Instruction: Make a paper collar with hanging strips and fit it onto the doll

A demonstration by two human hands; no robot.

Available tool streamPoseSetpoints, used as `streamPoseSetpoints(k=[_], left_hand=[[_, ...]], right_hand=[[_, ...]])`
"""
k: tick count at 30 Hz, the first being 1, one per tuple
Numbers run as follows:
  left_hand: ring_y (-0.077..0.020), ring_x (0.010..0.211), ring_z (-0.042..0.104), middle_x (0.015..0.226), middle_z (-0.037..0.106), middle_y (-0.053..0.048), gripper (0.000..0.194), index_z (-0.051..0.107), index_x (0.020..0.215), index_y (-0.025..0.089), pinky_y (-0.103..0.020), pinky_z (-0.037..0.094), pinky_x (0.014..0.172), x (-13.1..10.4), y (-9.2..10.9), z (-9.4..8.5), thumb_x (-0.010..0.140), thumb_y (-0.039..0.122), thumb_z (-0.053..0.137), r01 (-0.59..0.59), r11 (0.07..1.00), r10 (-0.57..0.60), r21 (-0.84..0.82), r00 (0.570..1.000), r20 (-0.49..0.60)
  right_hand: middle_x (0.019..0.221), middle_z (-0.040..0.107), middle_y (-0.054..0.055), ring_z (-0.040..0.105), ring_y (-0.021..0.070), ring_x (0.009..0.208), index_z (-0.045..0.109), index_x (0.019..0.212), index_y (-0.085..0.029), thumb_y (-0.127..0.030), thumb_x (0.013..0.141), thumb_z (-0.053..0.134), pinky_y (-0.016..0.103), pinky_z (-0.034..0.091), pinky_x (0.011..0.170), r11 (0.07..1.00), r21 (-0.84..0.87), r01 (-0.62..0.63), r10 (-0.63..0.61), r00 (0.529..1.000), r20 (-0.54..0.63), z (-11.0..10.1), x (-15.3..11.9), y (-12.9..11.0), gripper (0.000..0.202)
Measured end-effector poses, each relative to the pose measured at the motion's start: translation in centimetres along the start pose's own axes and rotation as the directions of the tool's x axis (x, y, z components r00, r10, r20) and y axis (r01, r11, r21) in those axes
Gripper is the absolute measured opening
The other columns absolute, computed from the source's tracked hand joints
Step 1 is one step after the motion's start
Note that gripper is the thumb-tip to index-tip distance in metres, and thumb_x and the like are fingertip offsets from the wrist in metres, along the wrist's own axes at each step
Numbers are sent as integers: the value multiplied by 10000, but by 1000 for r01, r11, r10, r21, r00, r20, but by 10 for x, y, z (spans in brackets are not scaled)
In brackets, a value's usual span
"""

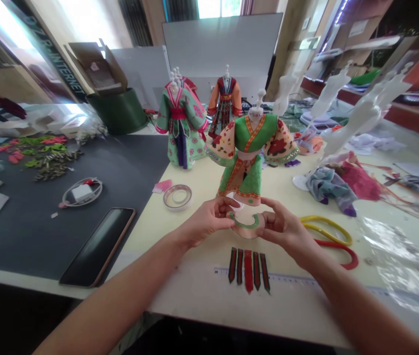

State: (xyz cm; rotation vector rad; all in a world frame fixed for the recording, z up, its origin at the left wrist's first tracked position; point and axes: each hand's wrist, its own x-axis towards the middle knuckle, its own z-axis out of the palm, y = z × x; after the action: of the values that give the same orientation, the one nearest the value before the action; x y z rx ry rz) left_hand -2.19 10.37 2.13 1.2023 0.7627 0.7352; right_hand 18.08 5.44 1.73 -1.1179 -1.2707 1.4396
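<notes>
My left hand [209,219] and my right hand [281,222] pinch the two ends of a small curved collar piece [246,227], pinkish with a green inner edge. Its open side faces away from me. Right behind it stands a mannequin in a green top with floral sleeves [256,133], its skirt green and orange. Several dark strips with red middles [233,266] lie nearer to me, around a wider red strip [248,271], over a clear ruler [291,280].
Yellow-and-red-handled scissors [353,257] lie to the right, tape [177,197] to the left. A phone [98,246] and coiled cable [83,192] rest on the dark mat. Other dressed mannequins [182,123] stand behind; bare white ones [357,123] and fabric scraps [333,187] are at right.
</notes>
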Motion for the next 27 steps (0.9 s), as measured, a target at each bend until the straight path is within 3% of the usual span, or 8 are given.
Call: streamPoseSetpoints(k=[4, 7, 16, 27], left_hand=[[-110, 826, 549, 878, 594, -11, 376, 613, 979, 155, -243, 433, 726, 0, -1, 1, 616, 74, 671, 10, 1000, -10, 1, 1000, 15], [-112, 846, 547, 935, 596, -27, 403, 614, 1015, 155, -247, 435, 745, -1, 1, 2, 624, 68, 653, 3, 999, -3, 32, 1000, 19], [-131, 901, 561, 998, 598, -44, 468, 577, 1113, 167, -268, 445, 795, -2, 1, 1, 658, 89, 658, -16, 999, 12, 51, 998, 61], [-100, 744, 516, 815, 508, 13, 462, 534, 1170, 157, -233, 425, 687, -6, 0, 12, 717, 101, 604, -46, 968, 25, 246, 996, 85]], right_hand=[[680, 541, -37, 540, 127, 670, 607, 1052, -214, -257, 711, 685, 286, 443, 653, 998, -66, 2, 0, 1000, 28, 0, -1, -1, 352], [721, 577, -15, 557, 141, 712, 645, 935, -211, -268, 718, 668, 289, 444, 665, 989, -144, -30, 33, 999, 20, 0, -3, -3, 226], [791, 635, 14, 586, 163, 774, 604, 797, -193, -340, 739, 688, 313, 456, 728, 977, -212, -34, 32, 999, -11, -2, -1, 2, 179], [691, 563, -22, 504, 133, 640, 555, 775, -204, -289, 742, 628, 274, 399, 581, 893, -449, -25, 28, 1000, -1, 0, -7, -1, 118]])
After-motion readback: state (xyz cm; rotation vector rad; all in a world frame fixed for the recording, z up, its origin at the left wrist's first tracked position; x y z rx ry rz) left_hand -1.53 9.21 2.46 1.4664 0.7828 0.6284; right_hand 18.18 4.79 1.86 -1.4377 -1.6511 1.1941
